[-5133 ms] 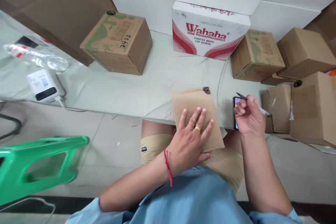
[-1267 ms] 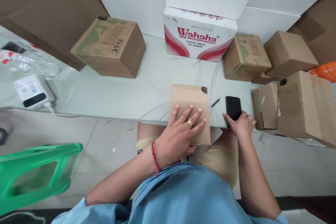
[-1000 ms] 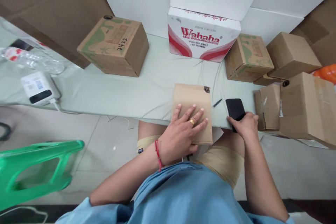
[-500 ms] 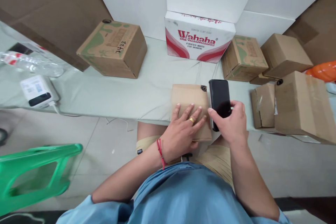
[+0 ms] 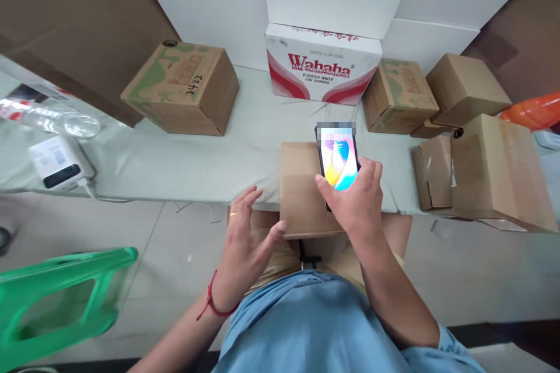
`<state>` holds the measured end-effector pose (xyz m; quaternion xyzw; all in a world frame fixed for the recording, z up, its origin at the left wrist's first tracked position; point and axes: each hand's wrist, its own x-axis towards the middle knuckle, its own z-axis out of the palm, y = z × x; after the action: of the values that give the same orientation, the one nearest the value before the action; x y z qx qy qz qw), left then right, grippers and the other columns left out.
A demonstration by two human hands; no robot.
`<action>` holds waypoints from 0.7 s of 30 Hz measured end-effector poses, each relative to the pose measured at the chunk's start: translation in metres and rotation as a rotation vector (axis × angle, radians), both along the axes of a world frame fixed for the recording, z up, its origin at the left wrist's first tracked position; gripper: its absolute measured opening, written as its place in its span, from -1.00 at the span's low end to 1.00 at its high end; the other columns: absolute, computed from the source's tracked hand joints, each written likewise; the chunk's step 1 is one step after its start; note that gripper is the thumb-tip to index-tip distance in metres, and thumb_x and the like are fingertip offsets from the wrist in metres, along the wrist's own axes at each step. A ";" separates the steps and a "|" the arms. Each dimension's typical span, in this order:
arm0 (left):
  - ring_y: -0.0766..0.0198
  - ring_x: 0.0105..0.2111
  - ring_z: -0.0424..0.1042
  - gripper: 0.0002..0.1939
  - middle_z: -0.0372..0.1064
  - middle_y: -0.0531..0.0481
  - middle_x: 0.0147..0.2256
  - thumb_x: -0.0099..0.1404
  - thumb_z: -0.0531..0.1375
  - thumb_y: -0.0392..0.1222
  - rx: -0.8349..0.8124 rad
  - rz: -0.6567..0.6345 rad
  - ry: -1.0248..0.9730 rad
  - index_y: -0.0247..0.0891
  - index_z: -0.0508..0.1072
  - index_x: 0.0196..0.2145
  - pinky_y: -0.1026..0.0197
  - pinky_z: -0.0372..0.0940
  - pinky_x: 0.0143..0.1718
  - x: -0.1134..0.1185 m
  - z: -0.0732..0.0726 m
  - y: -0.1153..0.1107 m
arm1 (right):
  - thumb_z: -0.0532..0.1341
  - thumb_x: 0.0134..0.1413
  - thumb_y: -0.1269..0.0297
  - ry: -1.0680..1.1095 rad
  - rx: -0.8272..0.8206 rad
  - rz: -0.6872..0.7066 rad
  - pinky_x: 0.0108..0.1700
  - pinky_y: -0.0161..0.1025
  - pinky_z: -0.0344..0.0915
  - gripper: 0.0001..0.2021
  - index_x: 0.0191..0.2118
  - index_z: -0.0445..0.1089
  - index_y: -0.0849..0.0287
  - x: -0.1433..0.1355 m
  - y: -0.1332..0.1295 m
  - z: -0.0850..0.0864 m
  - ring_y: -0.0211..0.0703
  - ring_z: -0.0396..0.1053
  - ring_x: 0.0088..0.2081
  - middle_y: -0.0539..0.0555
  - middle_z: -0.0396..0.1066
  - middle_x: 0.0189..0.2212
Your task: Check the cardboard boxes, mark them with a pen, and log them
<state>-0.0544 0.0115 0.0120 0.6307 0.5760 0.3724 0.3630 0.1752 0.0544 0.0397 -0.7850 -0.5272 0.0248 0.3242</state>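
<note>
My right hand (image 5: 361,198) grips a smartphone (image 5: 340,154) by its lower part, thumb on one edge and fingers on the other. The screen is lit with a colourful picture; its top is blurred out. Beneath the phone, a small plain cardboard box (image 5: 300,192) lies at the table's front edge, jutting out over my lap. The phone and hand cover part of its right side. My left hand (image 5: 247,239), with a ring and a red cord bracelet, is off the box to its left, fingers apart and holding nothing. Its thumb tip is close to the box's lower left corner.
A printed carton (image 5: 184,87) stands at the back left, a white and red Wahaha carton (image 5: 324,67) at the back middle. Several brown boxes (image 5: 494,169) are grouped at right. A white power bank (image 5: 61,162) lies far left, above a green stool (image 5: 65,297).
My left hand has lifted off the box and moved left. The phone has moved left over the box in my right hand, and its dark screen has lit up.
</note>
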 end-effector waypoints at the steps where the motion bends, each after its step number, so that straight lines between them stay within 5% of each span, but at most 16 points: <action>1: -0.20 0.54 0.16 -0.26 0.18 -0.34 0.48 0.44 0.32 0.31 -0.141 0.035 -0.100 -0.07 0.30 0.39 -0.30 0.27 0.44 -0.002 -0.008 -0.004 | 0.40 0.02 -0.28 -0.006 0.000 0.001 -0.09 0.18 0.57 -0.22 0.16 0.21 0.15 0.000 0.000 0.000 0.28 0.47 -0.02 0.31 0.33 0.07; 5: -0.21 0.57 0.11 -0.05 0.09 -0.40 0.54 0.44 0.22 0.45 -0.564 0.066 -0.382 -0.07 0.07 0.55 -0.22 0.31 0.41 0.000 -0.037 -0.016 | 0.40 0.05 -0.29 -0.035 0.023 0.005 -0.03 0.21 0.55 -0.21 0.19 0.20 0.15 0.009 -0.002 -0.001 0.31 0.45 0.04 0.34 0.33 0.10; 10: -0.29 0.52 0.19 0.24 0.06 -0.40 0.56 0.27 0.35 0.50 -0.701 0.000 -0.522 -0.06 -0.13 0.61 -0.24 0.37 0.33 0.020 -0.047 -0.016 | 0.41 0.06 -0.24 -0.028 -0.042 -0.118 0.12 0.24 0.46 -0.21 0.22 0.20 0.18 0.058 0.002 -0.017 0.40 0.39 0.16 0.41 0.29 0.16; 16: -0.05 0.17 0.55 -0.16 0.56 -0.19 0.20 0.20 0.49 0.19 -0.744 0.061 -0.754 -0.14 0.41 0.33 0.14 0.52 -0.03 0.028 -0.025 -0.006 | 0.43 0.02 -0.13 -0.061 -0.345 -0.337 0.10 0.18 0.44 -0.27 0.15 0.31 0.28 0.130 0.002 -0.061 0.41 0.46 0.06 0.47 0.35 0.10; 21: 0.13 -0.25 0.59 -0.47 0.65 -0.04 -0.17 0.01 0.55 0.08 -0.691 0.394 -0.825 -0.18 0.62 -0.10 0.28 0.49 -0.40 -0.019 -0.005 0.003 | 0.40 0.06 -0.15 -0.194 -0.481 -0.300 0.16 0.19 0.38 -0.24 0.17 0.35 0.39 0.155 -0.014 -0.089 0.45 0.40 0.11 0.52 0.39 0.08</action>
<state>-0.0739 0.0146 0.0071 0.1583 0.5816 0.4385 0.6667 0.3298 0.0405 -0.0493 -0.9073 -0.4126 0.0257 0.0772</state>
